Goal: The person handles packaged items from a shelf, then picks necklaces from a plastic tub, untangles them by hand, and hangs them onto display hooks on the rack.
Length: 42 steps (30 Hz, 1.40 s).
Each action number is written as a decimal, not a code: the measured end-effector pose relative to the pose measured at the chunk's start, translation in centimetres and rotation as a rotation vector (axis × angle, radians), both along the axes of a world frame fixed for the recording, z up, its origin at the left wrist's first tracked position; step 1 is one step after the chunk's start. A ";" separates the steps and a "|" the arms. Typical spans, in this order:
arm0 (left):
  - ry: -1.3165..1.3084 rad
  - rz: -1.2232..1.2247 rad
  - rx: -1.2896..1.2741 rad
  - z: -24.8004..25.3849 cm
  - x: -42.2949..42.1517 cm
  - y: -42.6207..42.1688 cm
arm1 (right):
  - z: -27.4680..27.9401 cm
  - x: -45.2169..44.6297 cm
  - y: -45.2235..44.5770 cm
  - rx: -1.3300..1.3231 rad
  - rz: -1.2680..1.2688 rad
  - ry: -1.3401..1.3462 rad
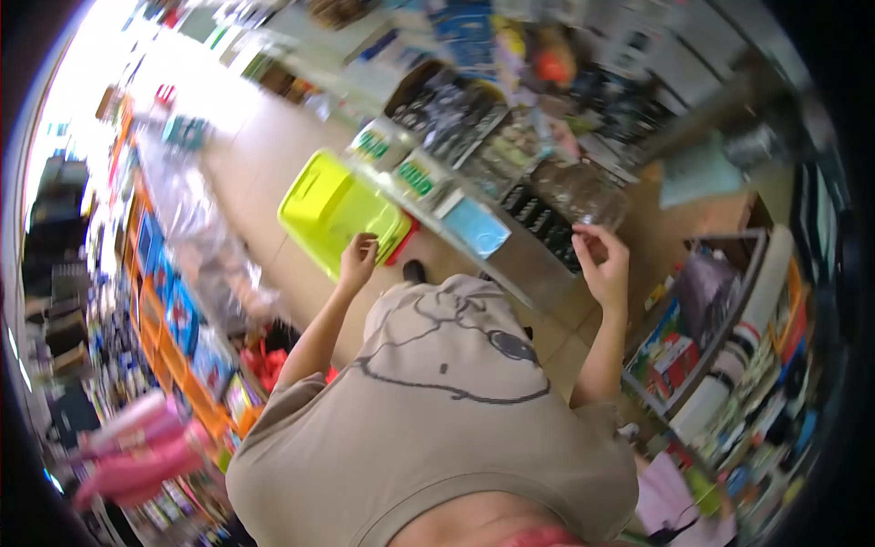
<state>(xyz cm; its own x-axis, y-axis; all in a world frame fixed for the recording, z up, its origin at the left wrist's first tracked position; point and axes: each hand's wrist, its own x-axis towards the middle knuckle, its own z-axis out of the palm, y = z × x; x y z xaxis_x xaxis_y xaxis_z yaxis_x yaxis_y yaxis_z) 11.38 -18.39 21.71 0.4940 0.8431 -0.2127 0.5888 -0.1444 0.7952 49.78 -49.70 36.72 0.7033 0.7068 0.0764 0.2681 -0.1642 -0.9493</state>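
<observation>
My left hand hangs in the air in front of the lime-green plastic bin, its fingers loosely bent and slightly apart, with nothing visible in them. My right hand is raised over the right end of the counter, thumb and forefinger apart in a loose curve. Nothing shows between them. Closest to its fingertips are a clear plastic-wrapped pack and a row of black packages. Whether the fingertips touch the pack, I cannot tell.
On the metal counter lie a light-blue packet, green-and-white packs and a box of dark packets. Orange shelving runs along the left. A grey crate of goods stands at right.
</observation>
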 end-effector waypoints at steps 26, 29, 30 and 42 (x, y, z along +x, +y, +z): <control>0.240 0.438 -0.377 -16.7 -26.2 7.3 | -23.0 -23.4 35.1 -0.817 0.805 -0.578; 0.191 0.376 -0.446 -17.0 -25.1 10.7 | -24.4 -24.3 37.2 -0.915 0.804 -0.576; 0.175 0.356 -0.481 -17.7 -25.0 11.5 | -25.0 -24.4 37.6 -0.985 0.814 -0.550; 0.294 0.232 -0.576 -29.5 -21.5 20.5 | -25.5 -25.5 38.9 -1.048 0.694 -0.406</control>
<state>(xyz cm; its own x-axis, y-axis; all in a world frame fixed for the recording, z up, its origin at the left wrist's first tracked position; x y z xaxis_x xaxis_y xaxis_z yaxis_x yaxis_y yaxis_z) -10.08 2.08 -7.77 0.1678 0.6325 -0.7562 0.7563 0.4094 0.5102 24.28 -10.79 11.23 0.2304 0.7614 -0.6059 0.8275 -0.4809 -0.2897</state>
